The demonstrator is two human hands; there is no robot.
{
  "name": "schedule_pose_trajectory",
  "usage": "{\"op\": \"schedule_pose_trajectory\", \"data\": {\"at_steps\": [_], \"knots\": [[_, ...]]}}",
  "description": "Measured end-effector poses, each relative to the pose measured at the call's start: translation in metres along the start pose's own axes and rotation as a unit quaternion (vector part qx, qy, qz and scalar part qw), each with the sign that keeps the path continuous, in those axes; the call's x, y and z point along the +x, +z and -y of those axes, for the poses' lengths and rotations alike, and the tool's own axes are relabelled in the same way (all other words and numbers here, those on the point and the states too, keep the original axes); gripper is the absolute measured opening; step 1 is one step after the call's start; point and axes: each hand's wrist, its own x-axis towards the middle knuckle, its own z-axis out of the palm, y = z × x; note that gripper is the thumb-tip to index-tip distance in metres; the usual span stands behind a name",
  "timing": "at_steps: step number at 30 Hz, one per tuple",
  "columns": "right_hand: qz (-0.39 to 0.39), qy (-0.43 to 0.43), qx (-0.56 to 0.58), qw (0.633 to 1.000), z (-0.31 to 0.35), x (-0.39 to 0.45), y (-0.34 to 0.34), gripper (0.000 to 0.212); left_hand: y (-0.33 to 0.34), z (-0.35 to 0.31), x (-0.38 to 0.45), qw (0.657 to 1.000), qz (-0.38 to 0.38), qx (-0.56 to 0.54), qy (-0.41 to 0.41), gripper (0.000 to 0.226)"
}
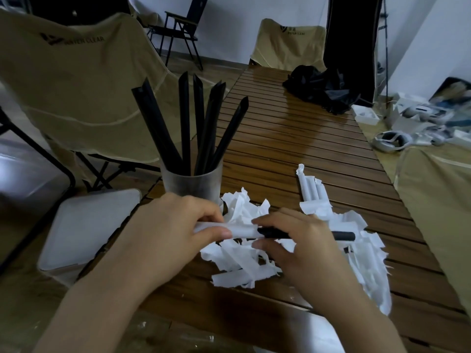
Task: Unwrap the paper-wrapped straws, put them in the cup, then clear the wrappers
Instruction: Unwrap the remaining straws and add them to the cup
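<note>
On the slatted wooden table [293, 138], at its left edge, a frosted cup [192, 186] already holds about five unwrapped black straws [184, 123], so most of the unwrapping looks done. Just in front of it the left hand [175, 225] pinches the white paper sleeve [229, 229] while the right hand [298, 240] grips the half-bared black straw [341, 236], both over a heap of torn wrappers [244, 266]. Farther right a small bundle of still-wrapped straws [312, 189] lies waiting, so I judge that these, the straw in hand and the whole wrapper clear-up are left.
</note>
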Motion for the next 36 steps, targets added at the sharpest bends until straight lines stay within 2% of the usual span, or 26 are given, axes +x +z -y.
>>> {"op": "schedule_pose_trajectory", "data": {"at_steps": [3, 6, 12, 17, 22, 27, 32, 36], "knots": [[0.051, 0.007, 0.038, 0.998, 0.005, 0.001, 0.002, 0.022, 0.003, -0.003, 0.002, 1.0, 0.001, 0.013, 0.013, 0.023], [0.071, 0.041, 0.08, 0.993, 0.002, 0.001, -0.001, 0.018, 0.004, -0.005, 0.002, 1.0, 0.003, 0.01, 0.018, 0.02], [0.027, 0.05, 0.102, 0.993, 0.002, 0.0, -0.005, 0.025, 0.004, -0.006, 0.002, 0.999, -0.008, 0.013, 0.028, 0.018], [0.055, 0.096, 0.15, 0.983, 0.0, 0.0, -0.009, 0.028, 0.004, -0.006, 0.002, 0.999, -0.02, 0.022, 0.029, 0.017], [0.042, 0.088, 0.099, 0.99, 0.001, 0.003, -0.005, 0.027, 0.007, -0.006, 0.002, 0.999, -0.016, 0.02, 0.037, 0.018], [0.06, 0.117, 0.18, 0.975, -0.002, -0.001, -0.014, 0.038, 0.004, -0.005, 0.001, 0.999, -0.036, 0.023, 0.03, 0.012], [0.08, 0.097, 0.109, 0.986, 0.003, 0.002, -0.012, 0.02, 0.005, -0.003, 0.002, 0.999, -0.019, 0.023, 0.035, 0.01], [0.058, 0.074, 0.096, 0.991, 0.002, 0.001, -0.013, 0.018, 0.007, -0.003, 0.002, 0.998, -0.022, 0.025, 0.044, 0.01]]}}
